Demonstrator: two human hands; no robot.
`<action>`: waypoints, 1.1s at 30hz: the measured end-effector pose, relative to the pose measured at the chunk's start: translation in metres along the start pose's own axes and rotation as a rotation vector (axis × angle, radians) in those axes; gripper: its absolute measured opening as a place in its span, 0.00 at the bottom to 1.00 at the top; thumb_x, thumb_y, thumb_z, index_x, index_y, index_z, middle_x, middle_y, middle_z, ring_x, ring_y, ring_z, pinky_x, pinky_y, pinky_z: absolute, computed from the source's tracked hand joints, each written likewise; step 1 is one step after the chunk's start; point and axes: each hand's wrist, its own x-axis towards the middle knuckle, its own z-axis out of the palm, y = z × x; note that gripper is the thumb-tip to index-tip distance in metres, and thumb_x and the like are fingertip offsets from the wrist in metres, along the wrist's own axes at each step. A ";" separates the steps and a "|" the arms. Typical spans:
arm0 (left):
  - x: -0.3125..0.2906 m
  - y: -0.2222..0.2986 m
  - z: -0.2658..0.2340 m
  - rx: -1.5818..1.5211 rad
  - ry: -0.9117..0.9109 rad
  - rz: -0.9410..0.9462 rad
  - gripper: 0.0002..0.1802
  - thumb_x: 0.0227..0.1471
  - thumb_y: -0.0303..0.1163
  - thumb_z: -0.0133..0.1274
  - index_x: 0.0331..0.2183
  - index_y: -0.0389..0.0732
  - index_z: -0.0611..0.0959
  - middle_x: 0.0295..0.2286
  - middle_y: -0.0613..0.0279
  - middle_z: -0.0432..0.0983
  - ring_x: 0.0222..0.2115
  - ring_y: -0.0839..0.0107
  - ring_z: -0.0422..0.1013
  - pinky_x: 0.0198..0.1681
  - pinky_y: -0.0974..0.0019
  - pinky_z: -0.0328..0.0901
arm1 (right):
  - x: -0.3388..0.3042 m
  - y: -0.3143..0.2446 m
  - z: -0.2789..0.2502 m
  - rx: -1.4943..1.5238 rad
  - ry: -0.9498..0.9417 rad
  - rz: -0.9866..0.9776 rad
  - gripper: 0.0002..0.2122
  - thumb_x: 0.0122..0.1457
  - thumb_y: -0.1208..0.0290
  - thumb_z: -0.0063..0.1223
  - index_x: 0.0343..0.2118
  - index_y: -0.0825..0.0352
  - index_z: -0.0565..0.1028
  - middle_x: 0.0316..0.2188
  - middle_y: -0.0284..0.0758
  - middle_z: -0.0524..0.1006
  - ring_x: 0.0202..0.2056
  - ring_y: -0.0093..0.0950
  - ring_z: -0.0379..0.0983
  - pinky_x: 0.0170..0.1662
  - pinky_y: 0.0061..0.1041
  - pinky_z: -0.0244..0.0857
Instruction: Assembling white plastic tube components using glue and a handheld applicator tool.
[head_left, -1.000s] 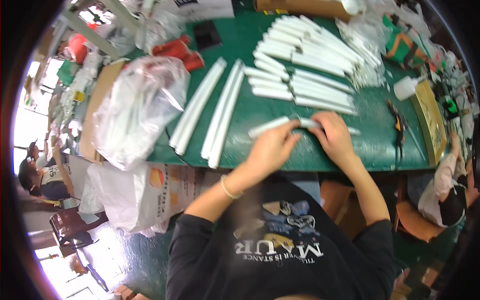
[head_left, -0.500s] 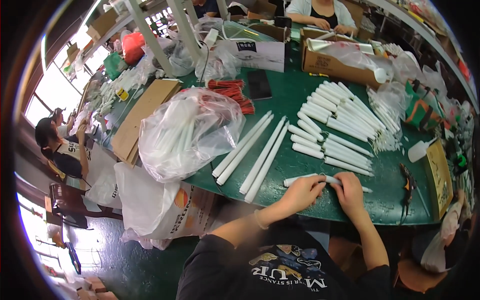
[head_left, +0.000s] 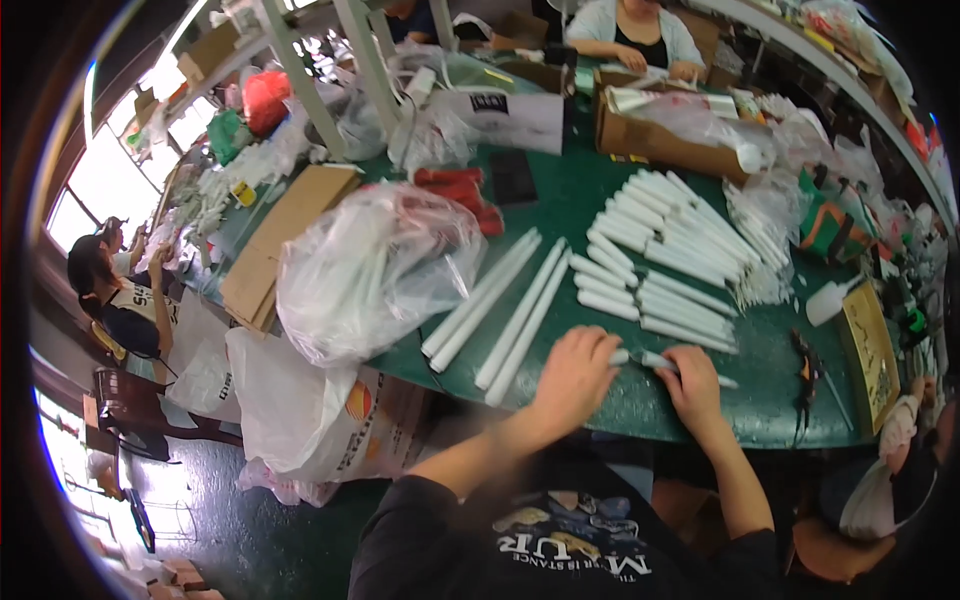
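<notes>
The left white tube (head_left: 621, 356), gripped in the left hand (head_left: 578, 375), lies left-to-right, its end just beside that of the right white tube (head_left: 653, 360), pinched by the right hand (head_left: 692, 385), near the green worktop's (head_left: 765, 402) front edge.

On the table (head_left: 755, 408), a plastic bag (head_left: 340, 290) is lying at the left. Long sticks (head_left: 523, 315) are lying to its right. Farther right, short sticks (head_left: 690, 255) are lying, and a box (head_left: 640, 135) is standing behind them.

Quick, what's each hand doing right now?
Left hand: closed, holding a white stick.
Right hand: closed, holding another white stick.
</notes>
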 end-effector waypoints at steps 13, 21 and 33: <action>0.012 -0.022 -0.008 -0.033 -0.306 0.034 0.09 0.52 0.28 0.51 0.37 0.38 0.76 0.29 0.54 0.71 0.31 0.54 0.69 0.34 0.57 0.64 | 0.014 0.000 -0.002 0.119 0.024 0.005 0.10 0.50 0.73 0.58 0.35 0.68 0.72 0.31 0.38 0.74 0.34 0.38 0.71 0.37 0.32 0.65; 0.015 -0.015 -0.012 -0.170 -0.378 -0.027 0.11 0.54 0.33 0.51 0.38 0.37 0.78 0.29 0.53 0.75 0.29 0.54 0.72 0.34 0.59 0.65 | 0.010 -0.004 -0.011 0.166 0.035 -0.023 0.10 0.49 0.75 0.59 0.35 0.68 0.73 0.31 0.38 0.74 0.33 0.37 0.71 0.37 0.30 0.65; 0.021 -0.011 -0.014 -0.494 -0.527 -0.270 0.13 0.59 0.37 0.45 0.40 0.38 0.73 0.23 0.49 0.73 0.27 0.49 0.71 0.31 0.56 0.63 | 0.015 -0.010 -0.022 0.238 -0.017 -0.032 0.10 0.48 0.77 0.60 0.35 0.68 0.73 0.33 0.38 0.75 0.35 0.37 0.71 0.38 0.30 0.65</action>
